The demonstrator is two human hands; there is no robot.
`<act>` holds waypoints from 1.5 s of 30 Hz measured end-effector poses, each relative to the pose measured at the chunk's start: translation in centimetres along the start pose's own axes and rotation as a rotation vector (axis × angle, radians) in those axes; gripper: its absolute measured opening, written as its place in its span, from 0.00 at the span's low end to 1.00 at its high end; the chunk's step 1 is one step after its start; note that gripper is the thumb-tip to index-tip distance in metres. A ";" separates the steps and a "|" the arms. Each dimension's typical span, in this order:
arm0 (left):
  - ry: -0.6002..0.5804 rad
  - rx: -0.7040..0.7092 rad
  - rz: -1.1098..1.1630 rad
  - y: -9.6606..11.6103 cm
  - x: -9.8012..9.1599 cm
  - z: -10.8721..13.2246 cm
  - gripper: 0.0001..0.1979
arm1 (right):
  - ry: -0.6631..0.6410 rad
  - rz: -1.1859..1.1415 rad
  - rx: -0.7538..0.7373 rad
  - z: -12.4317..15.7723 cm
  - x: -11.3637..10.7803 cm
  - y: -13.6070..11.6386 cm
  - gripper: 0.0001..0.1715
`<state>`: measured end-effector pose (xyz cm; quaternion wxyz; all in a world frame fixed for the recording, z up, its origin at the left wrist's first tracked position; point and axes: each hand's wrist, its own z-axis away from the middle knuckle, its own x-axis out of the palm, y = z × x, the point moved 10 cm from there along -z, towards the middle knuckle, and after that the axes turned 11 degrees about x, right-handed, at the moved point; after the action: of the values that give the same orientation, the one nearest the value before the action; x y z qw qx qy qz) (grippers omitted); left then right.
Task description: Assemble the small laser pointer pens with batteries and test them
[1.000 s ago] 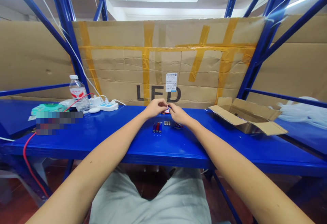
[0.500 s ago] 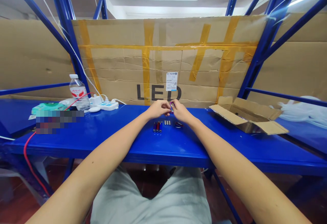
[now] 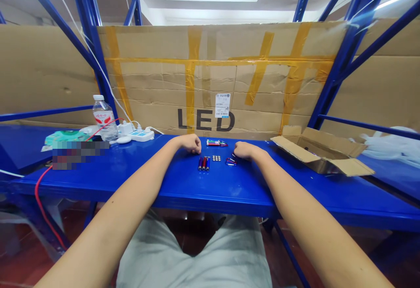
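My left hand (image 3: 191, 143) rests on the blue table with its fingers curled in, and nothing shows in them. Just in front of it lie several small metallic tubes (image 3: 204, 163), blue and red, side by side. Small silver button cells (image 3: 216, 158) stand in a tidy block to their right. My right hand (image 3: 244, 150) is closed, its fingertips pinching a dark carabiner partly hidden beneath them. Beside those fingertips lies a red and blue carabiner (image 3: 231, 161). Between the hands, farther back, several shiny coloured tubes (image 3: 214, 142) lie sideways with a clip at their right end.
An opened cardboard box (image 3: 320, 150) stands on the right of the table (image 3: 131, 178). On the left are a water bottle (image 3: 104, 119), a white power strip (image 3: 141, 135) and a green packet (image 3: 64, 138). A large cardboard panel (image 3: 157, 82) closes off the back.
My hands have parted from the middle, where they were together on a small clipped item. The sideways tubes now lie there. My right hand has come to the carabiners; my left has moved left.
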<state>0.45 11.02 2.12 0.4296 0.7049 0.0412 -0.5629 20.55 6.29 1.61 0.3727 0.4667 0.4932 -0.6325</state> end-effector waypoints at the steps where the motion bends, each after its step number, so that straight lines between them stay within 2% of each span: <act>1: -0.037 -0.018 0.003 -0.3 0.3 0.2 0.06 | 0.001 0.023 0.008 0.1 -0.1 0.0 0.03; 6: -0.149 -0.082 0.050 -0.7 1.4 0.7 0.11 | -0.028 0.092 0.007 -0.3 0.3 0.2 0.16; 11: -0.140 -0.126 0.111 -0.8 1.6 0.9 0.11 | 0.050 0.078 -0.188 -0.6 -0.2 -1.3 0.16; 18: -0.149 -0.096 0.105 -0.4 1.7 0.8 0.09 | -0.018 0.053 -0.268 -0.2 0.4 -2.1 0.14; 26: -0.157 -0.055 0.101 -0.1 1.7 0.6 0.08 | -0.112 0.020 -0.235 0.3 0.8 -1.9 0.13; 33: -0.163 -0.024 0.113 -0.1 1.8 0.5 0.08 | -0.132 0.019 -0.220 0.5 1.0 -1.9 0.13; 35: -0.163 -0.024 0.120 -0.1 1.8 0.5 0.08 | -0.114 0.030 -0.209 0.5 0.8 -1.8 0.13; 40: -0.177 -0.014 0.115 0.1 1.9 0.5 0.09 | 0.037 0.076 -0.219 0.5 -0.9 -2.1 0.15; 45: -0.191 0.004 0.102 0.5 2.2 0.3 0.10 | 0.010 0.076 -0.214 0.7 -0.7 -2.2 0.16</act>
<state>1.25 9.56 0.55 0.4581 0.6503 -0.0370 -0.6049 18.54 6.15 2.91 0.4417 0.4459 0.5417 -0.5591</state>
